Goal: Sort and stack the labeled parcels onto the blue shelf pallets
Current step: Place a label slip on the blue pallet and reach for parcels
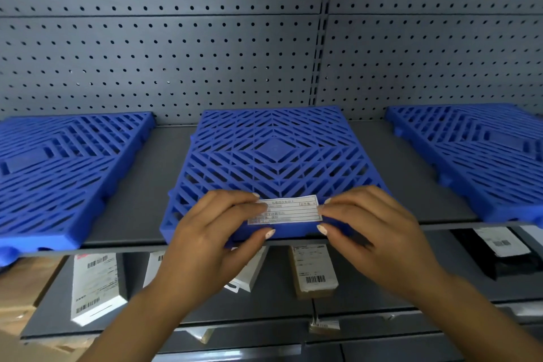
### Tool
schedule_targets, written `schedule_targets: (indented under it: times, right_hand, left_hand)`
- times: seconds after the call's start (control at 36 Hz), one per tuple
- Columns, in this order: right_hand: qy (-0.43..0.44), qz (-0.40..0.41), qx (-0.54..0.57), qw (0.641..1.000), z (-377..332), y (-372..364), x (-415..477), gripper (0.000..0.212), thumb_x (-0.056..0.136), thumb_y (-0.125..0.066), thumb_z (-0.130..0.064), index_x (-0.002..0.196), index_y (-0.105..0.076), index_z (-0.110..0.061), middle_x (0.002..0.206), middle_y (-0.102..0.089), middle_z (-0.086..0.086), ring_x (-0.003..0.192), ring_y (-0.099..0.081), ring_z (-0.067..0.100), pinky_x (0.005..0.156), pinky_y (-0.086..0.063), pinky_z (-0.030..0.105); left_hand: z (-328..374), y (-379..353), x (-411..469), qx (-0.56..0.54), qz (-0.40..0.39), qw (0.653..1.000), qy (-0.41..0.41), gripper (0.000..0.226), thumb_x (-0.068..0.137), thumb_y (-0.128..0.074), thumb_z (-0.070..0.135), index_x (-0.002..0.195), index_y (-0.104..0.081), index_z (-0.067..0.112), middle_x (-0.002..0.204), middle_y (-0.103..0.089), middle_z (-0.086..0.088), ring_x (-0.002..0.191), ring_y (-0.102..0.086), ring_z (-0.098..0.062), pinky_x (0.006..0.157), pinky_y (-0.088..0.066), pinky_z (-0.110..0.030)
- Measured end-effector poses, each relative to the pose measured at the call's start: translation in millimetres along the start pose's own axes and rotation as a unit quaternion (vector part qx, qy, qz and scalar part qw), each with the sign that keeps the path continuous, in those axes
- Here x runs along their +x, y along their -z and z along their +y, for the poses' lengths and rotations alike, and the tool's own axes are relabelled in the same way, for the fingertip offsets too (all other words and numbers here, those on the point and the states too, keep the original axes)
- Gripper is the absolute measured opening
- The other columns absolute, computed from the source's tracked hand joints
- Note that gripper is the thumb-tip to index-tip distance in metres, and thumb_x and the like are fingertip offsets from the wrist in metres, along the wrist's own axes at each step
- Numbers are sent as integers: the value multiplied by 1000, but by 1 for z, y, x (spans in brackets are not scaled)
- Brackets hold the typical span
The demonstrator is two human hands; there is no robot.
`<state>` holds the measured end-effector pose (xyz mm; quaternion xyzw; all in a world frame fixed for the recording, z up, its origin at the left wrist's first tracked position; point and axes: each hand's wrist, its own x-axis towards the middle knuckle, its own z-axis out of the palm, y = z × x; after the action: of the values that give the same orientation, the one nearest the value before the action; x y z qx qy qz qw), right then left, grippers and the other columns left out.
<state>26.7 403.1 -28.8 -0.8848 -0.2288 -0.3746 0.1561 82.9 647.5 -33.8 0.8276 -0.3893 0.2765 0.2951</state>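
Three blue slatted pallets lie on the grey upper shelf: a left pallet [58, 164], a middle pallet [273, 150] and a right pallet [476, 153]. All three carry no parcels. At the middle pallet's front edge both hands pinch a small white printed label card [286, 211]. My left hand [217, 232] grips its left end, my right hand [370, 223] its right end. On the lower shelf lie labeled parcels: a white box [94, 285], a brown box with a barcode label [314, 272] and a dark parcel [496, 256].
A grey perforated back panel [176, 47] rises behind the pallets. Cardboard boxes [20, 291] sit at the lower left. Another white parcel [249, 270] lies partly hidden under my left hand. The grey shelf edge [458, 226] runs across below the pallets.
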Motion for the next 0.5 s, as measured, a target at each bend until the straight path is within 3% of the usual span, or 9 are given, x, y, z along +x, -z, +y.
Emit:
schedule_targets:
  times: [0.28, 0.5]
  right_hand:
    - [-38, 19, -41, 998, 13, 59, -31, 24, 92, -58, -23, 106, -70, -7, 102, -67, 3, 94, -59, 17, 83, -46, 26]
    - [-89, 27, -101, 991, 42, 137, -84, 25, 92, -57, -25, 106, -71, -10, 103, -66, 1, 98, -60, 17, 86, -47, 27]
  left_hand:
    - [42, -3, 38, 2, -28, 997, -66, 38, 90, -58, 37, 119, -64, 13, 119, -62, 3, 111, -55, -13, 97, -42, -26]
    - [115, -51, 81, -26, -59, 988, -138, 40, 91, -56, 39, 122, -62, 14, 121, -61, 3, 112, -54, -13, 96, -42, -29]
